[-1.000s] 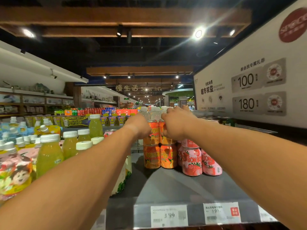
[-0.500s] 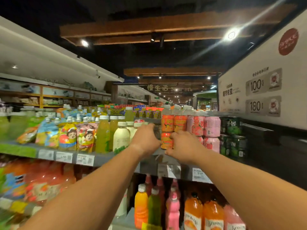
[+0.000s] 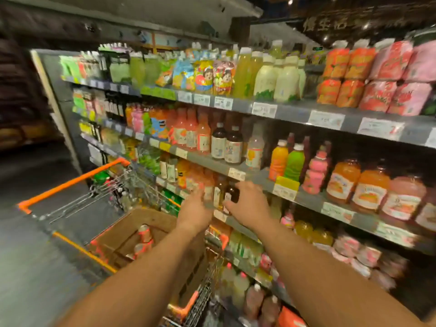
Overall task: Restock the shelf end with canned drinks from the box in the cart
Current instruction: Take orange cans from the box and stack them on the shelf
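Both my arms reach forward over the cart, blurred by motion. My left hand [image 3: 195, 208] hangs with loose fingers above the far edge of the brown cardboard box [image 3: 122, 234], holding nothing. My right hand [image 3: 247, 204] is beside it, in front of the bottle shelves, fingers relaxed and empty. Inside the box lie a few pink-and-orange cans [image 3: 144, 234]. On the top shelf at the right stand stacked orange cans [image 3: 339, 76] and pink cans [image 3: 391, 79].
The wire cart [image 3: 132, 185] with an orange handle [image 3: 70, 182] stands against the shelving at lower left. Shelves of juice bottles [image 3: 226, 142] and jars [image 3: 368, 187] fill the right. Grey floor [image 3: 35, 267] lies to the left.
My hands have left the orange cans on the top shelf and dropped toward the cart. My view has swung down and left, bringing the cart and box into sight.
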`<state>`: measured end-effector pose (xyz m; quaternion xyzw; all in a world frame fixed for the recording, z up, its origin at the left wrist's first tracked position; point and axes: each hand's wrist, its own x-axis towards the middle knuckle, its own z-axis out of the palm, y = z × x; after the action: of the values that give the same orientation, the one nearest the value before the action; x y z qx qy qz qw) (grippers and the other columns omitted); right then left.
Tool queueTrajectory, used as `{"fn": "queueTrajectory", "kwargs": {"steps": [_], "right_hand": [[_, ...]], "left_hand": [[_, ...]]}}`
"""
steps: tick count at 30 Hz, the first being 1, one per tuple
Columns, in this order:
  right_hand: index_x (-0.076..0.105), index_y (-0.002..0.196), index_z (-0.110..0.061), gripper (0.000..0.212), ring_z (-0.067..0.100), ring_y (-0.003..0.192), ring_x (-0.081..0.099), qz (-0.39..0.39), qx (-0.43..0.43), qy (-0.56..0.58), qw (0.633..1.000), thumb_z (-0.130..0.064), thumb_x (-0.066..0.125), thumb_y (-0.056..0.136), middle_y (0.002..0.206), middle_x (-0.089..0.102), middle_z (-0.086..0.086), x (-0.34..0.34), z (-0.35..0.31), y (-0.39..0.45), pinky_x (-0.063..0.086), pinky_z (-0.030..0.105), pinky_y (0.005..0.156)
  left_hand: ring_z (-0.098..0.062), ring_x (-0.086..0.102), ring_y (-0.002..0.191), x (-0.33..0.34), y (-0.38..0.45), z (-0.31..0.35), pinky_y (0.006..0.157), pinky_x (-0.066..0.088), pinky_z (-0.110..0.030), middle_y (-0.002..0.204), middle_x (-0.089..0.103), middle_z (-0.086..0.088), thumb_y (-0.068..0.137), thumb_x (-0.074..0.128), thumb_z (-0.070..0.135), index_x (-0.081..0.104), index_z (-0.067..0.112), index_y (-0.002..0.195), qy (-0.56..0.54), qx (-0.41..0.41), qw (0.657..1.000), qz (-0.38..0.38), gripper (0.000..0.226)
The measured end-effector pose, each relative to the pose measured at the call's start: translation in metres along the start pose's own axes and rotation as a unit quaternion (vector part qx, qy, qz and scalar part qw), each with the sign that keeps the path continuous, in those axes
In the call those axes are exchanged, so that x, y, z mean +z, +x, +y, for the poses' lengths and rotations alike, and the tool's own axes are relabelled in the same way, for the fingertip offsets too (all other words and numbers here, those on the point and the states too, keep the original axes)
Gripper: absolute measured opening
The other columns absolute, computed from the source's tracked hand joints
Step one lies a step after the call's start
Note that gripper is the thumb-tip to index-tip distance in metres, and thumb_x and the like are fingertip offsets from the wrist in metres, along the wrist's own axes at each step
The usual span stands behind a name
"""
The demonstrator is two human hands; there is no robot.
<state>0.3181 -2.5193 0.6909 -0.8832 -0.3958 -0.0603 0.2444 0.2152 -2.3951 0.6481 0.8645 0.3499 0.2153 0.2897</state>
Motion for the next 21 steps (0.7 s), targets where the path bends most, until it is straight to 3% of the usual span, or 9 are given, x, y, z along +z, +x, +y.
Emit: {"fn": "queueTrajectory", "kwargs": {"steps": [5, 11, 21], "right_hand": [[0.054, 0.121, -0.016, 0.054, 0.030, 0.116, 0.049, -0.089, 0.013, 0.025, 0.996, -0.053, 0.061, 0.082, 0.124, 0.052, 0.008, 0.095, -0.032, -0.044, 0.045, 0.042, 0.094], [0.049, 0.126, -0.017, 0.054, 0.023, 0.115, 0.048, -0.154, -0.048, 0.017, 0.987, -0.050, 0.058, 0.084, 0.123, 0.052, 0.003, 0.179, -0.085, -0.092, 0.043, 0.039, 0.100], [0.049, 0.130, -0.017, 0.055, 0.020, 0.114, 0.049, -0.193, -0.064, 0.014, 0.979, -0.049, 0.059, 0.086, 0.122, 0.051, 0.000, 0.240, -0.095, -0.082, 0.043, 0.037, 0.101]], "left_hand": [[-0.034, 0.058, 0.113, -0.018, -0.052, -0.117, 0.096, 0.050, -0.042, 0.130, 0.056, -0.012, 0.084, 0.061, 0.027, 0.053, 0.014, 0.135, 0.020, -0.150, 0.988, -0.027, 0.053], [-0.031, 0.059, 0.108, -0.017, -0.100, -0.203, 0.094, 0.050, -0.042, 0.118, 0.061, -0.009, 0.083, 0.064, 0.028, 0.059, 0.019, 0.124, -0.020, -0.282, 0.959, 0.008, 0.042], [-0.026, 0.051, 0.125, 0.015, -0.081, -0.239, 0.107, 0.043, -0.034, 0.135, 0.050, -0.010, 0.086, 0.062, 0.028, 0.043, 0.015, 0.146, -0.030, -0.288, 0.956, -0.036, 0.064]]}}
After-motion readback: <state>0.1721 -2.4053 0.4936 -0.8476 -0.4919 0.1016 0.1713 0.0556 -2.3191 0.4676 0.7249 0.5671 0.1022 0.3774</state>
